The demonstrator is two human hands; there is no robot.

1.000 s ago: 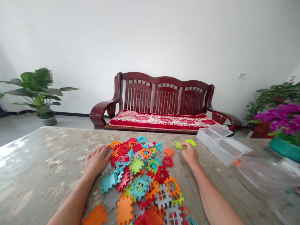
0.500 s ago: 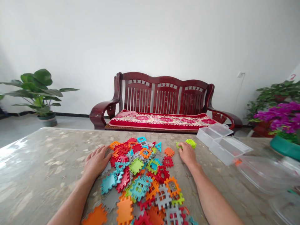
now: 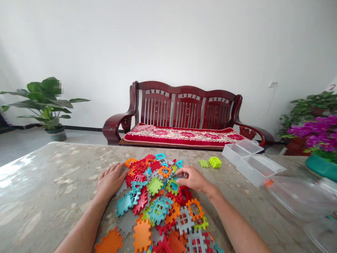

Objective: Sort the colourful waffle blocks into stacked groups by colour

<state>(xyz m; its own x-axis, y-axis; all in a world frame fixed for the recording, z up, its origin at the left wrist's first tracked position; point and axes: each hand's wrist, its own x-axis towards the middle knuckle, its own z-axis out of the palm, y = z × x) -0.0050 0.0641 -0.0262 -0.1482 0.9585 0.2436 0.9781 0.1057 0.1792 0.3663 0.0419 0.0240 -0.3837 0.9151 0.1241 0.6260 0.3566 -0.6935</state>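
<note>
A heap of plastic interlocking building tiles (image 3: 154, 186) in red, orange, grey, blue and lime green covers the middle of the table. My left hand (image 3: 112, 178) rests against the heap's left side, fingers stretched out and holding nothing. Over the right side of the heap is my right hand (image 3: 191, 178), thumb and forefinger apart, close to a lime green window tile (image 3: 172, 187). Whether its fingertips touch a tile I cannot tell. Apart from the heap, at the back right, a flat lime green tile (image 3: 204, 163) lies beside a lime green stack or block (image 3: 215, 162).
Clear plastic boxes (image 3: 252, 168) stand on the right of the patterned table (image 3: 63, 179), with transparent lids (image 3: 292, 193) in front of them. A pot of purple flowers (image 3: 316, 133) is at the far right. Behind the table stands a dark red wooden bench (image 3: 185, 102).
My right hand has left the small lime green tile at the back right and moved left over the heap. That tile now lies beside the green stack. My left hand stays put.
</note>
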